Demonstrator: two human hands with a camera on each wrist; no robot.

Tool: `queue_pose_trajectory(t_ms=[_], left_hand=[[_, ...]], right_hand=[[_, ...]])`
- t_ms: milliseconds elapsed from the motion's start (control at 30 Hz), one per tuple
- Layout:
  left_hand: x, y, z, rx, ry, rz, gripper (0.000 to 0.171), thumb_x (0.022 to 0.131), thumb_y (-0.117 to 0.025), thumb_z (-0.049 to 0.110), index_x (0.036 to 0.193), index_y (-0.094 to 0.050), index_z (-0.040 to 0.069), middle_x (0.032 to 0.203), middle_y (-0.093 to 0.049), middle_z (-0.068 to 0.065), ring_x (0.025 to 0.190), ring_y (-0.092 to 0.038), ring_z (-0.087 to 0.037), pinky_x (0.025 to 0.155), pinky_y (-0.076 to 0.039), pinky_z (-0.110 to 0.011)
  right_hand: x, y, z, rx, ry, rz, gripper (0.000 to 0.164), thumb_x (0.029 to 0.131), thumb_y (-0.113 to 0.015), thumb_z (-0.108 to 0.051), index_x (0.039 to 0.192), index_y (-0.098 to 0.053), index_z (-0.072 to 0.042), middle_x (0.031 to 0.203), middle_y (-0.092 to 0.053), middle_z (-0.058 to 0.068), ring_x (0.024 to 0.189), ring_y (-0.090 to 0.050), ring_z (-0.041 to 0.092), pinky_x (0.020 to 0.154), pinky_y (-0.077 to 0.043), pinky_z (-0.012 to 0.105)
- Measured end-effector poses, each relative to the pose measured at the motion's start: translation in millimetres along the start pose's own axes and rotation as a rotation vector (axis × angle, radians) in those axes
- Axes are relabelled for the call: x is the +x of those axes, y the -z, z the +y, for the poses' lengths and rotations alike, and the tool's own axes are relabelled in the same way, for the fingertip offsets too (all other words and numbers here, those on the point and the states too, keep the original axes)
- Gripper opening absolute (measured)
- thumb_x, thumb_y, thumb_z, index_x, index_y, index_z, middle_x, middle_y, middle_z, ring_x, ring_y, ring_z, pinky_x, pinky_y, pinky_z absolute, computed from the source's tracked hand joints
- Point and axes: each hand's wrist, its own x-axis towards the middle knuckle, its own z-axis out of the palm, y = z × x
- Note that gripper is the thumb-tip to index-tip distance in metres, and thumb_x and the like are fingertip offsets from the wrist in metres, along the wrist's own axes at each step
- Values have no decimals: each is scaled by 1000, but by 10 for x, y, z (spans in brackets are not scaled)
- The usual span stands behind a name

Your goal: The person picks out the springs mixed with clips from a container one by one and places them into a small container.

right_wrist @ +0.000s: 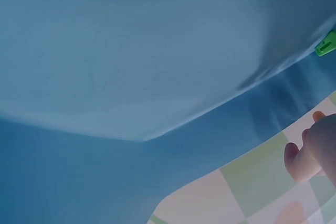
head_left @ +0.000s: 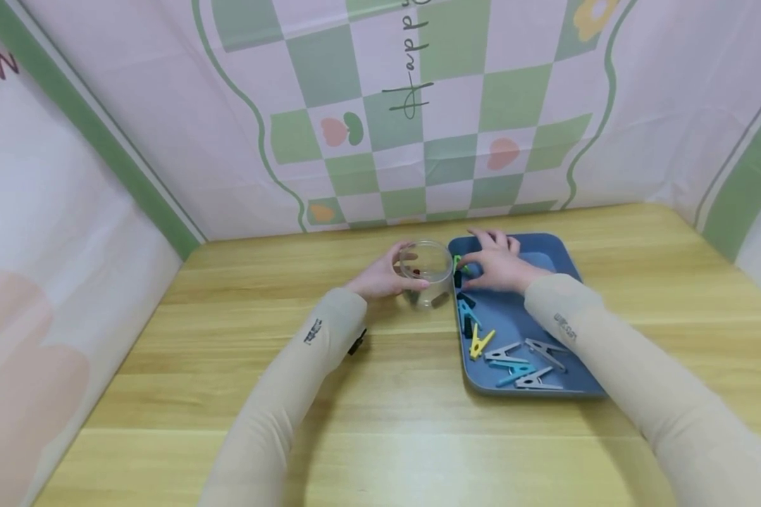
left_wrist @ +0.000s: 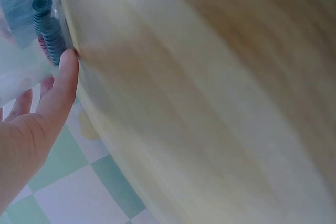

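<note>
A clear round jar (head_left: pixel 426 282) stands at the left edge of the blue tray (head_left: pixel 514 380). My left hand (head_left: pixel 383 276) grips its side, thumb in front and fingers behind. Small dark green ridged cylinders (left_wrist: pixel 53 40), with a red one beside them, show through its wall in the left wrist view. My right hand (head_left: pixel 497 266) reaches over the tray's far left part, index finger and thumb bent toward a green clothespin (head_left: pixel 459 263) and a dark piece (head_left: pixel 458 279) along the wall. I cannot tell whether those fingertips pinch anything. Other fingers extend toward the far rim.
Nearer in the tray lie a blue clothespin (head_left: pixel 466 315), a yellow one (head_left: pixel 480 343), a teal one (head_left: pixel 512 370) and several grey ones (head_left: pixel 537 380). Dark pieces (head_left: pixel 466 301) sit along the left wall. A patterned cloth (head_left: pixel 390 162) hangs behind the wooden table (head_left: pixel 380 415).
</note>
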Motion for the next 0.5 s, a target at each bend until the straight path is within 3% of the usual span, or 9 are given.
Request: queue_pose_trajectory(t_ms=[333, 500], left_hand=[[-14, -4, 19, -26, -9, -12, 84, 84, -72, 11, 149, -19, 23, 151, -31, -8, 123, -50, -25, 74, -43, -31], [-31, -7, 24, -25, -2, -6, 84, 84, -72, 12, 149, -20, 24, 151, -32, -6, 123, -49, -24, 78, -45, -33]], right_hand=[[18, -42, -16, -27, -22, 12, 37, 78, -77, -30, 108, -70, -9, 152, -12, 30, 134, -5, 52, 98, -7, 66], [17, -50, -9, -28, -32, 7, 38, 78, -76, -33, 109, -70, -10, 152, -12, 30, 135, -4, 51, 99, -6, 66]])
